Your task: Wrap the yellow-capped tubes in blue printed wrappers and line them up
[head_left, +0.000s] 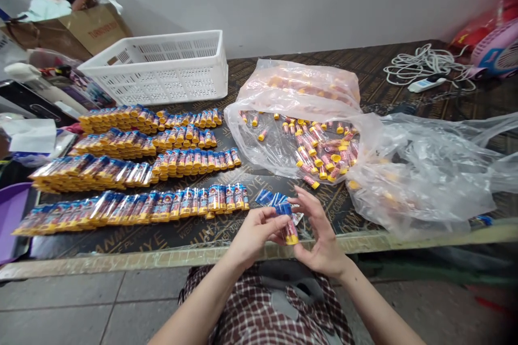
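My left hand (pixel 261 229) pinches a small clear tube (pixel 290 230) with a yellow cap at its bottom, pink contents and a blue band at the top. Around the tube's right side, my right hand (pixel 319 237) is open, its fingers and thumb apart and close to it. Just behind both hands lie several flat blue labels or sleeves (pixel 269 198), partly hidden by the fingers. Loose yellow-capped tubes (pixel 309 145) spill at the mouth of a clear plastic bag (pixel 299 78). On the left, wrapped tubes (pixel 162 205) stand in several long rows.
A white perforated crate (pixel 162 83) stands behind the rows. Another crumpled clear bag (pixel 429 167) spreads over the right side. Farther back are a coiled white cable (pixel 424 64) and a pink fan (pixel 496 51). A cardboard box (pixel 93 29) and a purple tray (pixel 12 221) are at left.
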Motion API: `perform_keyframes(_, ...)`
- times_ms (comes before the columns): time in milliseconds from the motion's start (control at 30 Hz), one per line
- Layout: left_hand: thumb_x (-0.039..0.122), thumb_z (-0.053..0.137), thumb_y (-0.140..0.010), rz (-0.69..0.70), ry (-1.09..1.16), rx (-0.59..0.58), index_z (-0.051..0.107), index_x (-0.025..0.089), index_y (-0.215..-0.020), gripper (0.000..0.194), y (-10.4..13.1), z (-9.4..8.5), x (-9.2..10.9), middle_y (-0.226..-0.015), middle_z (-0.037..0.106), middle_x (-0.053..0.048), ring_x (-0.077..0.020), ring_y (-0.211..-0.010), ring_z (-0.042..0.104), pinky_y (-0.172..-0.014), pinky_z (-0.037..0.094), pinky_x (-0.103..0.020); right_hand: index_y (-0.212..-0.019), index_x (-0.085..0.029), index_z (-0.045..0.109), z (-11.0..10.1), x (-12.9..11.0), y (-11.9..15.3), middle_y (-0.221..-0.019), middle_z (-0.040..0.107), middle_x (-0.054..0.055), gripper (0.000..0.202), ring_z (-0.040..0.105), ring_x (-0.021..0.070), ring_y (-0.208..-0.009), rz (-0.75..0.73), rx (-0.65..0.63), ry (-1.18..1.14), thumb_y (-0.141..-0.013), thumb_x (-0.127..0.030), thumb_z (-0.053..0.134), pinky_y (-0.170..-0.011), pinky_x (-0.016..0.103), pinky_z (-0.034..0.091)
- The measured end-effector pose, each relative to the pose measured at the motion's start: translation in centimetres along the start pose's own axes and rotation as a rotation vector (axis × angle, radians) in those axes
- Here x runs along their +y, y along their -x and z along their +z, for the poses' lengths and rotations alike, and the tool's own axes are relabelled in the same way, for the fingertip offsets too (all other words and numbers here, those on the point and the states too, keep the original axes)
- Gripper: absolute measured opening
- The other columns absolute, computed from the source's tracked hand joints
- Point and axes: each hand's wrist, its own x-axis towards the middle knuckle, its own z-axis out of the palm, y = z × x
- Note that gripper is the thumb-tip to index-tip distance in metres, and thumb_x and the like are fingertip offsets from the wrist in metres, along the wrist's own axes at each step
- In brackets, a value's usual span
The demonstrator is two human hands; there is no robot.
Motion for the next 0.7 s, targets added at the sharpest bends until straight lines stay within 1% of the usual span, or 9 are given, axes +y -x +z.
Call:
perform_keyframes(100,0.042,0.073,-0.066,-0.023,-0.006,-0.024,0.066,0.012,-0.083,0.035,0.1,0.27,-0.31,-0.067,0.064,-0.002,-0.0102,-0.057,0.058,-0.054,0.047,-0.02,-0.139,-0.026,0.027,-0.29,0.05,0.01,-0.141,0.036,0.01,0.084,0.041,0.0281,-0.127,0.007,-0.093,-0.038,-0.061,-0.007,0.049,-0.101,0.046,0.042)
perform_keyframes(167,0.041,0.073,-0.066,-0.031,-0.005,-0.025,0.066,0.012,-0.084,0.035,0.09,0.36,-0.48,-0.067,0.064,-0.002,-0.0107,-0.057,0.058,-0.055,0.048,-0.022,-0.139,-0.025,0.027,-0.29,0.15,0.18,-0.136,0.042,0.01,0.084,0.043,0.027,-0.125,0.016,-0.11,-0.065,-0.06,-0.006,0.048,-0.103,0.044,0.04)
perform_keyframes(267,0.041,0.074,-0.065,-0.035,-0.01,-0.022,0.065,0.013,-0.084,0.035,0.09,0.45,-0.6,-0.067,0.064,-0.002,-0.0107,-0.056,0.058,-0.055,0.049,-0.022,-0.139,-0.025,0.026,-0.07,0.22,0.43,-0.133,0.044,0.01,0.085,0.047,0.0258,-0.122,0.031,-0.093,-0.12,-0.059,-0.005,0.048,-0.102,0.042,0.042)
perform_keyframes(433,0.04,0.074,-0.065,-0.041,0.001,-0.011,0.065,0.013,-0.082,0.033,0.19,0.55,-0.52,-0.066,0.064,-0.001,-0.0096,-0.055,0.058,-0.053,0.047,-0.02,-0.14,-0.026,0.026,0.27,0.11,0.46,-0.133,0.044,0.01,0.087,0.047,0.0257,-0.121,0.039,-0.048,-0.194,-0.059,-0.004,0.048,-0.101,0.042,0.043)
perform_keyframes(700,0.039,0.074,-0.065,-0.026,0.017,0.004,0.063,0.012,-0.077,0.031,0.26,0.77,-0.5,-0.065,0.063,-0.001,-0.0076,-0.054,0.056,-0.051,0.043,-0.017,-0.14,-0.026,0.025,0.5,0.05,0.08,-0.134,0.044,0.01,0.086,0.049,0.0257,-0.12,0.037,-0.035,-0.215,-0.059,-0.005,0.049,-0.1,0.043,0.043)
